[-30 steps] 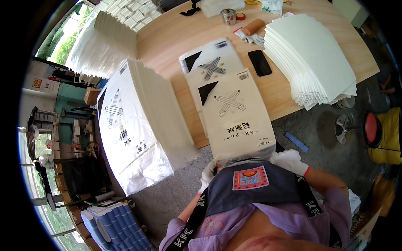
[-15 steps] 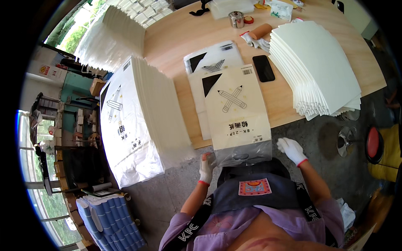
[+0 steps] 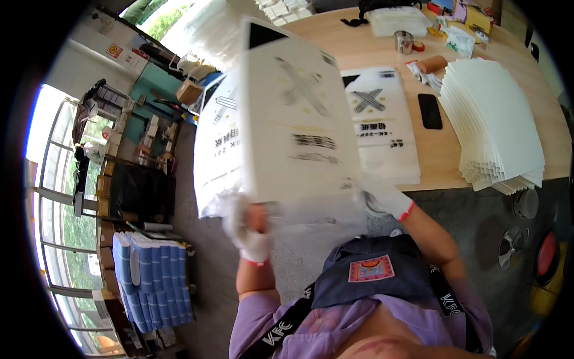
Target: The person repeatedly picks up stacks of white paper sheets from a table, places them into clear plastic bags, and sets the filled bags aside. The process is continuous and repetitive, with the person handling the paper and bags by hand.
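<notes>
A pack of drawing paper [image 3: 293, 128] in a clear plastic sleeve is raised off the table, its face printed with crossed pencils and blurred by motion. My left hand [image 3: 248, 230], in a white glove with bare fingertips showing, grips its lower left edge. At the lower right corner my gloved right hand [image 3: 385, 200] holds the sleeve, its fingers partly hidden by the plastic. Loose clear plastic [image 3: 311, 224] hangs below the paper's edge. Behind, the upright stack of packs [image 3: 215, 137] is partly covered by the raised pack. More packs [image 3: 388, 143] lie flat to its right.
A black phone [image 3: 429, 111] lies beside a fanned stack of white sheets [image 3: 499, 119] on the wooden table [image 3: 430, 173]. Farther back are a metal pot [image 3: 403, 42], a brown roll [image 3: 431, 64] and a spare glove [image 3: 424, 78]. Blue wrapped bundles [image 3: 152, 275] stand at lower left.
The pack has been lifted off the flat packs and swung left toward the upright stack. Both hands, apart from it before, have closed on its lower corners. The view has turned left.
</notes>
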